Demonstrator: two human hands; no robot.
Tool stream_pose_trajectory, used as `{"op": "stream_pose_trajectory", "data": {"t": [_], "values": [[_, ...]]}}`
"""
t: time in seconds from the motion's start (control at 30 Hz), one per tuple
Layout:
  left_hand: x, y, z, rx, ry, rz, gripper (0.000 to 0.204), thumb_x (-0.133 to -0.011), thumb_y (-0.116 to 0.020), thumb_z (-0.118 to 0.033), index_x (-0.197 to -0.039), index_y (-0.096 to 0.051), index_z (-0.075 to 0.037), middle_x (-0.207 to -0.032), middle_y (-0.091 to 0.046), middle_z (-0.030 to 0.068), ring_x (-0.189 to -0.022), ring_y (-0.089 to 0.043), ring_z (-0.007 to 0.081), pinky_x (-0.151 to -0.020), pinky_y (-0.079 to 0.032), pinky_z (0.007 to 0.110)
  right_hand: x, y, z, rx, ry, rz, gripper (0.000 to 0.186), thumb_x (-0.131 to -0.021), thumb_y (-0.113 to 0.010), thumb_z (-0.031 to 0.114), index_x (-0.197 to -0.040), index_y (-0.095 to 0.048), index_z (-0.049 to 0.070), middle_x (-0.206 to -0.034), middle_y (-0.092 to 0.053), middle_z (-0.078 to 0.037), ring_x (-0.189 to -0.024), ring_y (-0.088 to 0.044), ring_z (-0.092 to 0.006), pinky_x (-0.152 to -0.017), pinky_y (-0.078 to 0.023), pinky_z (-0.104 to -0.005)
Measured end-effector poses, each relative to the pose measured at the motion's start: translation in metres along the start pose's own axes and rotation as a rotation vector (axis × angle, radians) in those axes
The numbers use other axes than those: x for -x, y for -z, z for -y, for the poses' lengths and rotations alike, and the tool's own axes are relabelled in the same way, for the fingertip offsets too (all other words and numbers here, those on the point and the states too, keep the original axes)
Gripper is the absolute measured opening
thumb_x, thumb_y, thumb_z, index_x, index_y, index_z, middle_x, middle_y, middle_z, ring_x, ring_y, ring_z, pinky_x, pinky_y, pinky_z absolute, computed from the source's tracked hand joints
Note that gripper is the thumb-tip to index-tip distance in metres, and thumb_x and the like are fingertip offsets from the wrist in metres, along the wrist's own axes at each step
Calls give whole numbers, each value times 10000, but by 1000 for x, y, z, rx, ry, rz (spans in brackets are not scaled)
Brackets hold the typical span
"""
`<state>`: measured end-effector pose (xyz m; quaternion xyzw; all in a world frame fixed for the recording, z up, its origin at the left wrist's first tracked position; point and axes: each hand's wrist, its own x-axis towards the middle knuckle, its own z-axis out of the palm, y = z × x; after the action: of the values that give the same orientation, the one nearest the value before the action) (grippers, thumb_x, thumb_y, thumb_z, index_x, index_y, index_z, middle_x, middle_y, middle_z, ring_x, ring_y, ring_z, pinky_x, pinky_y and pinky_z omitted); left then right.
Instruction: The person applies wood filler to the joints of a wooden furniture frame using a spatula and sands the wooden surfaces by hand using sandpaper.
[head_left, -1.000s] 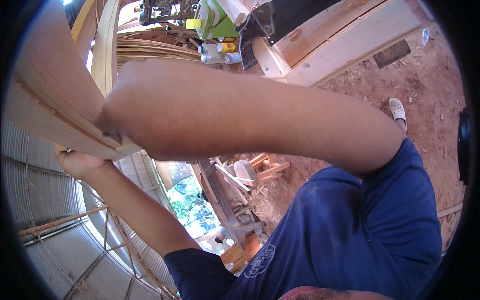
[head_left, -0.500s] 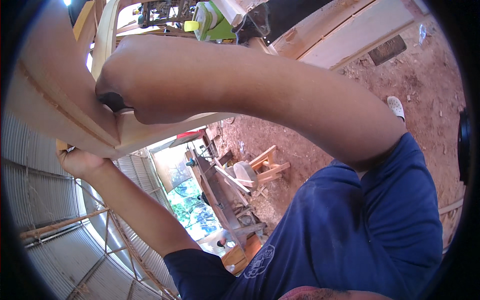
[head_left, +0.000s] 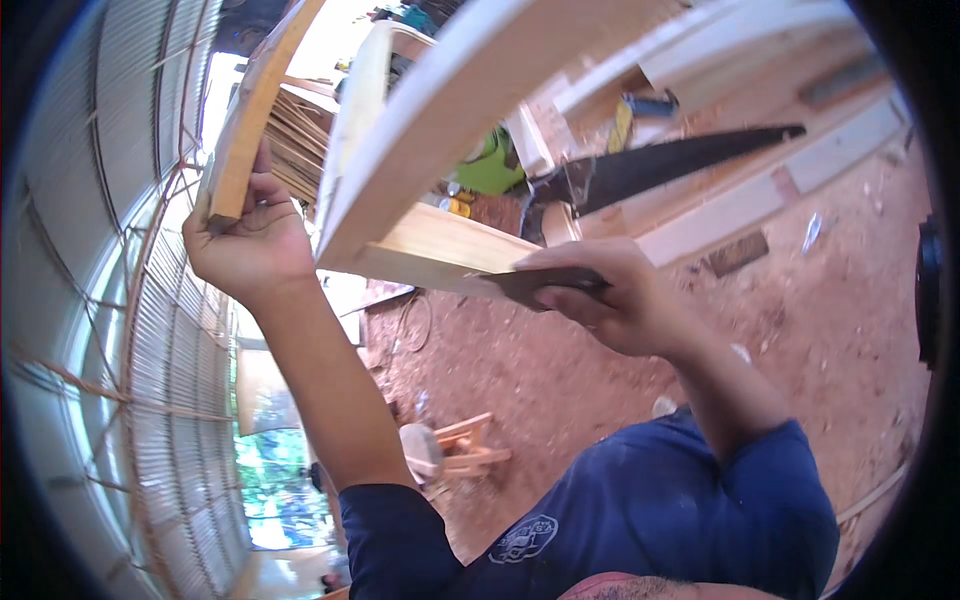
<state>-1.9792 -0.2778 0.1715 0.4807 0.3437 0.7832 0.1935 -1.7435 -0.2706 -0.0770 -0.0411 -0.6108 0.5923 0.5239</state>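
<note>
Here I see my left hand (head_left: 250,240) clamped on the lower end of a narrow wood strip (head_left: 250,120) — its length running up and right — while my right hand (head_left: 610,300), nearer the board (head_left: 450,255), pinches a dark flat blade (head_left: 535,283) against its underside.

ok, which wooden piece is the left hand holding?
The narrow brown strip at far left, clasped by the left hand. The wider pale board beside it sits by the right hand.

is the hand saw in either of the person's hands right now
No, the hand saw lies on the planks behind; the left hand grips a wooden strip.
</note>
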Motion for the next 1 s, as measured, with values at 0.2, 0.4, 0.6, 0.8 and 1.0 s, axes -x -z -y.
{"op": "stream_pose_trajectory", "data": {"t": [0.2, 0.4, 0.6, 0.8, 1.0], "values": [[82, 47, -54, 278, -67, -33, 562, -914, -639, -146, -1391, -484, 107, -1456, -516, 260, -1340, -542, 406, -909, -614, 364, -14, -18, 82, 213, 474, -122, 377, -913, -672, -83, -1286, -675, -29, -1183, -705, -209, -1051, -716, -277, -878, -568, -336], [222, 95, -65, 401, 170, -206, 613, -925, -645, -180, -1490, -453, -40, -1373, -602, 183, -1266, -608, 324, -1026, -548, 516, -38, -111, 88, 630, 936, 6, 384, -857, -744, 46, -1240, -736, 26, -1231, -674, -209, -1051, -693, -328, -909, -572, -393], [283, 137, -80, 477, 240, -426, 760, -831, -618, -114, -1535, -360, 11, -1445, -552, 201, -1289, -616, 358, -996, -612, 475, -16, -187, 30, 860, 916, 130, 475, -765, -746, 97, -1240, -760, 78, -1314, -648, -135, -1143, -638, -343, -1001, -537, -470], [324, 189, -90, 608, 296, -544, 788, -801, -612, -78, -1540, -351, 5, -1435, -552, 209, -1248, -638, 346, -929, -631, 469, 8, -216, 3, 797, 732, 371, 490, -752, -735, 88, -1241, -761, 98, -1302, -643, -88, -1148, -633, -321, -1030, -524, -460], [350, 222, -83, 609, 306, -606, 795, -791, -616, -72, -1536, -350, 11, -1430, -554, 207, -1228, -649, 347, -915, -637, 468, 18, -234, -7, 836, 583, 532, 524, -720, -736, 45, -1238, -760, 118, -1279, -646, -48, -1157, -625, -294, -1007, -529, -443]]}}
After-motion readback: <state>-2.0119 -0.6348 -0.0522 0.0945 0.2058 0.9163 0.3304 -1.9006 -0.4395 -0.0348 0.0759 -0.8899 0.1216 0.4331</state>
